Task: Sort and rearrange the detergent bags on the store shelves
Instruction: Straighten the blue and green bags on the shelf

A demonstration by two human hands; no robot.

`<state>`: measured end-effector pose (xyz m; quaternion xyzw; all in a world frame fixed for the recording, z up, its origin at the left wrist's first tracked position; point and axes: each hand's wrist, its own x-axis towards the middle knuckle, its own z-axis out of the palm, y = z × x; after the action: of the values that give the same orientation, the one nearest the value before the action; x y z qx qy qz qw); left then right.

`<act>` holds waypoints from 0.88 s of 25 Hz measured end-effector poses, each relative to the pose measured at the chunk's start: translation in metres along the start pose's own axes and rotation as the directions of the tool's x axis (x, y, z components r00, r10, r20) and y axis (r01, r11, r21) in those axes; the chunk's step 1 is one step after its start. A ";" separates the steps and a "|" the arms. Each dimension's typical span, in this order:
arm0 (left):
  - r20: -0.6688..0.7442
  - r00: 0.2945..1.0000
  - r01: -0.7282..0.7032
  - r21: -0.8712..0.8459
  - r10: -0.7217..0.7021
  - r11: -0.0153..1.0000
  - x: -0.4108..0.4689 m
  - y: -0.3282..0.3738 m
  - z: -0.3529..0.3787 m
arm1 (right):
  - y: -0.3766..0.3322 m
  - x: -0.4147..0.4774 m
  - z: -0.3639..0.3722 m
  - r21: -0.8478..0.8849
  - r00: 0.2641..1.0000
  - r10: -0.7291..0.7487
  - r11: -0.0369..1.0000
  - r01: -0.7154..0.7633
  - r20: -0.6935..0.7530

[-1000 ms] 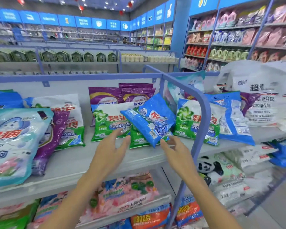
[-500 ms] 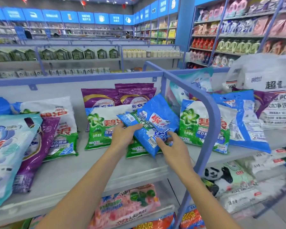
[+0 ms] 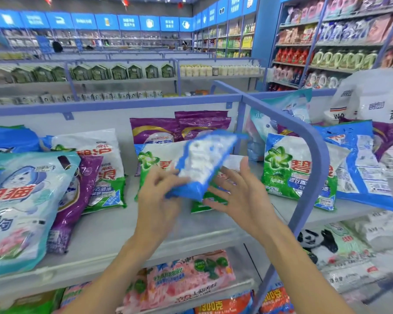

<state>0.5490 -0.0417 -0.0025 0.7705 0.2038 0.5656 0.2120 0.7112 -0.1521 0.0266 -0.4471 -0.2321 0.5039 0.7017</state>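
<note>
Holding the blue bag tilted above a green bag on the grey shelf, I see my left hand curled round its lower corner, though motion blur smears the fingers. My right hand is spread wide, fingers straight, just beside the bag's lower edge; whether it touches I cannot tell

Single head view, looking forward-down, close over grey shelf; store aisles beyond.
</note>
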 end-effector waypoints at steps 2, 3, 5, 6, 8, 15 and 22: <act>0.216 0.975 0.052 -0.032 -0.044 0.998 -0.022 -0.007 0.001 | 0.006 0.008 0.005 -0.019 0.999 -0.020 1.000 0.021 0.045; 0.325 0.946 -0.002 0.002 0.001 1.000 -0.033 -0.009 0.002 | 0.011 0.011 0.005 -0.057 0.998 -0.048 0.997 0.050 0.030; 0.554 0.833 -0.045 0.037 0.017 0.998 -0.042 -0.012 0.000 | 0.020 0.017 0.000 -0.148 0.992 -0.118 0.983 0.109 -0.051; 0.606 0.795 0.051 0.004 -0.043 0.999 -0.036 -0.011 -0.006 | 0.022 0.019 -0.005 -0.183 0.987 -0.139 0.975 0.122 -0.082; 0.559 0.794 0.314 -0.039 -0.240 0.949 -0.017 -0.010 -0.015 | 0.022 0.019 -0.009 -0.226 0.979 -0.151 0.967 0.118 -0.136; 0.524 0.529 0.780 0.008 -0.667 0.626 0.024 -0.006 -0.016 | 0.013 0.017 -0.003 -0.077 0.982 -0.094 0.994 0.082 -0.164; 0.623 0.622 0.777 -0.411 -0.475 0.477 0.029 0.035 -0.026 | -0.014 -0.009 0.082 -0.659 0.873 -0.476 0.623 0.421 0.108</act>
<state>0.5351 -0.0523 0.0473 0.6137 0.2176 0.2930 0.7001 0.6510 -0.1292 0.0807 -0.6135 -0.4723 0.1790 0.6071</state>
